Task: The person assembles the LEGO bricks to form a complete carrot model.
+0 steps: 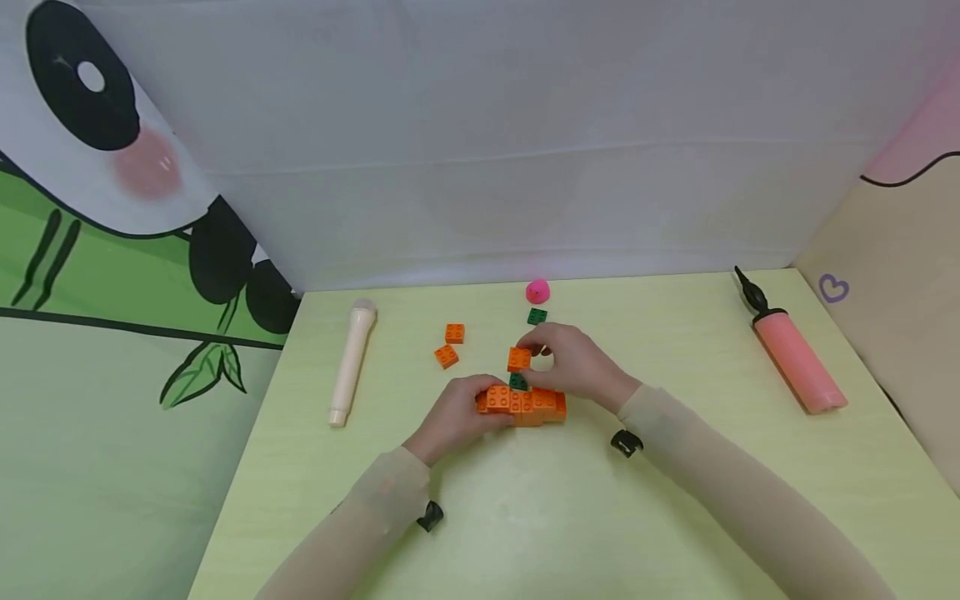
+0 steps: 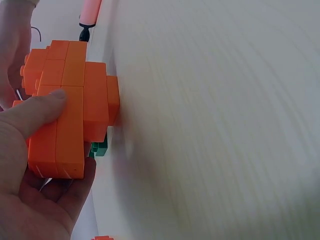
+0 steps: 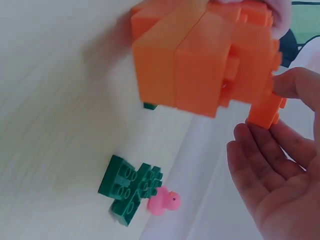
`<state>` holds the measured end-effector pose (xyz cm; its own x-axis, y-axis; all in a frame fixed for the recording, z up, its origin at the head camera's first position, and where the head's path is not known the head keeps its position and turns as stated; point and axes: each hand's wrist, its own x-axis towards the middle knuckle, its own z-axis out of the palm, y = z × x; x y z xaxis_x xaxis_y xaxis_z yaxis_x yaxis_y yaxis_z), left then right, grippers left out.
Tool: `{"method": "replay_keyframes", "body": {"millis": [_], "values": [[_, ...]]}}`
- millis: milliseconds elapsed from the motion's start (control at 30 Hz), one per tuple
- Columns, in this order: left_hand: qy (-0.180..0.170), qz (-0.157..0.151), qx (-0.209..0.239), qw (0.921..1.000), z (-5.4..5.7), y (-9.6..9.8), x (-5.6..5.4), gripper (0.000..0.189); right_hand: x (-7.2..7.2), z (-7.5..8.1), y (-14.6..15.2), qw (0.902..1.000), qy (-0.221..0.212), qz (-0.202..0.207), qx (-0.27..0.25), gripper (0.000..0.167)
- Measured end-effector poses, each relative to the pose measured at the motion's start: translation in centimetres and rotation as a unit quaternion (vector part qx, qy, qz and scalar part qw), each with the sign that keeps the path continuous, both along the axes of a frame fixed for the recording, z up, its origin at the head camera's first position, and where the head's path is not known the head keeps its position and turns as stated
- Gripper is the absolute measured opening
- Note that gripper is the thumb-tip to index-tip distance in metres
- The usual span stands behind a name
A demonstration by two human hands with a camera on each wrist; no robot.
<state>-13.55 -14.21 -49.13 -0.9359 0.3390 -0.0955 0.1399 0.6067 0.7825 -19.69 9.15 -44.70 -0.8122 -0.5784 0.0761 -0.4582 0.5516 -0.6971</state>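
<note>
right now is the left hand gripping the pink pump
No, the left hand grips the orange block assembly, while the pink pump lies apart on the right.

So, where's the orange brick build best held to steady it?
Probably at the left end of the orange brick build, coming from the left, where the left hand is: thumb on the smooth, studless near side, fingers behind. The right hand, holding an orange brick, is away from that end.

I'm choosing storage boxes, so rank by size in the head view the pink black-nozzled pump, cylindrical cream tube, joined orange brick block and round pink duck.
1. Pink pump
2. Cream tube and orange block, unranked: too close, the left hand partly hiding the block
3. Pink duck
</note>
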Motion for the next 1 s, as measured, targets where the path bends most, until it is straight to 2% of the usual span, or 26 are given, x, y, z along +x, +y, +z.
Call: {"method": "replay_keyframes", "body": {"millis": [200, 433, 633, 1000], "values": [[0.001, -0.002, 0.013, 0.9999, -0.1, -0.1, 0.0, 0.035, 1.9, 0.3, 0.4, 0.9992, 0.01, 0.03, -0.025, 0.029], [-0.007, 0.004, 0.009, 0.9999, 0.0, -0.1, 0.0, 0.035, 3.2, 0.0, 0.5, 0.9991, 0.01, 0.04, -0.013, 0.029], [-0.018, 0.008, 0.014, 0.9997, 0.1, -0.1, 0.1, 0.034, 3.8, -0.1, 0.5, 0.9984, 0.034, 0.044, 0.004, 0.029], [-0.004, -0.003, 0.021, 0.9998, -0.1, -0.2, 0.1, 0.029, 4.3, -0.5, -0.1, 0.9951, 0.07, 0.054, 0.045, 0.034]]}}
